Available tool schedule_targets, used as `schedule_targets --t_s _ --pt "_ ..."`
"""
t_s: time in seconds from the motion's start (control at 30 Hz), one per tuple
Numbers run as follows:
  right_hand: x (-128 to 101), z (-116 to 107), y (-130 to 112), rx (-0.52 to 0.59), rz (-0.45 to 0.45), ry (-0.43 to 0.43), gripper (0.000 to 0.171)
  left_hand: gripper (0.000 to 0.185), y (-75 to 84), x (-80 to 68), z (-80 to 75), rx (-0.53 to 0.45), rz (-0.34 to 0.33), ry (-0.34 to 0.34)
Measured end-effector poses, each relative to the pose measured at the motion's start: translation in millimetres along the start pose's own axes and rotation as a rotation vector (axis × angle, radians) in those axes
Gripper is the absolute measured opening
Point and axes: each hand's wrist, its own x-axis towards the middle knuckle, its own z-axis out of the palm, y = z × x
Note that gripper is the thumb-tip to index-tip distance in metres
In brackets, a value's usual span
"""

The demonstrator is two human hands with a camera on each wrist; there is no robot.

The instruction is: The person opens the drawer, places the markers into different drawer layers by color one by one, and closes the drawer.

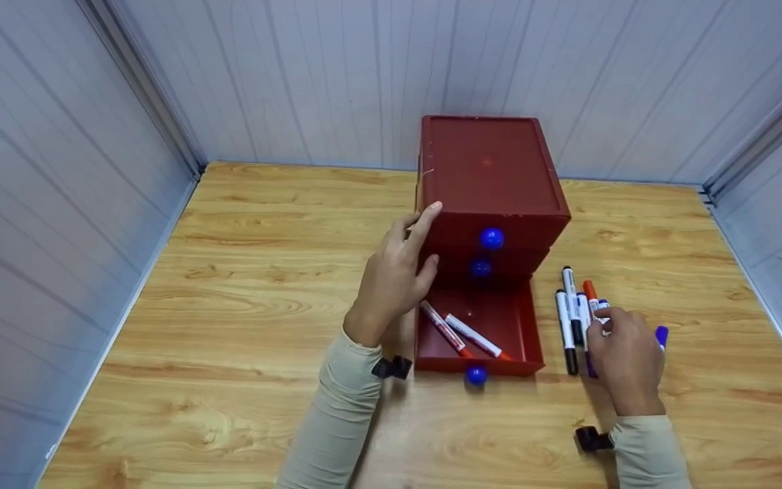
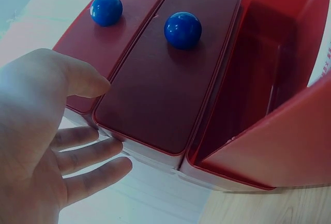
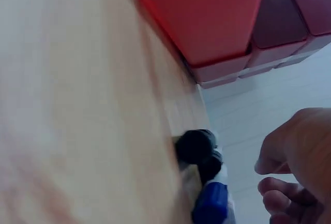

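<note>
Panel-walled test booth (image 1: 309,75), wood tabletop (image 1: 241,285)

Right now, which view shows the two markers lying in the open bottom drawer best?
The head view: both red-capped markers lie in plain sight side by side in the open bottom drawer. The left wrist view shows that drawer's inside but no markers. The right wrist view sees only the drawer unit's outside and the markers on the table.

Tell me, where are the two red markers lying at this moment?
In the head view, the two red markers lie inside the open bottom drawer of the red drawer unit, just right of the left hand.
</note>
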Motion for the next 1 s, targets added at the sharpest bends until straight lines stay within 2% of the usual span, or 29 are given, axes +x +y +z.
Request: schedule_targets --t_s 0.07,0.2,0.3,0.53,0.73,1.0 --pt "0.6 -1.0 1.5 -0.014 0.022 -0.01 0.024 0.079 -0.2 0.4 0.0 0.003 0.005 0.002" --pt "0.9 -1.3 4.4 -0.043 0.059 -0.116 0.027 0.079 -0.5 -0.1 -0.3 0.005 0.005 0.001" --pt "0.4 -1.2 5.5 -0.057 0.079 -0.153 0.029 0.079 -0.2 -0.4 -0.5 0.003 -0.001 -0.006" --pt "0.3 -2.7 7.9 -0.069 0.086 -0.169 0.029 0.078 0.7 -0.3 -0.2 0.002 -0.011 -0.012" --pt "0.9 -2.8 8.6 -0.081 0.103 -0.227 0.032 0.079 0.1 -0.9 -0.5 0.006 -0.009 -0.009" --pt "0.4 -4.3 8.5 -0.092 0.041 -0.231 0.031 0.079 0.2 -0.5 0.4 0.007 -0.003 -0.006"
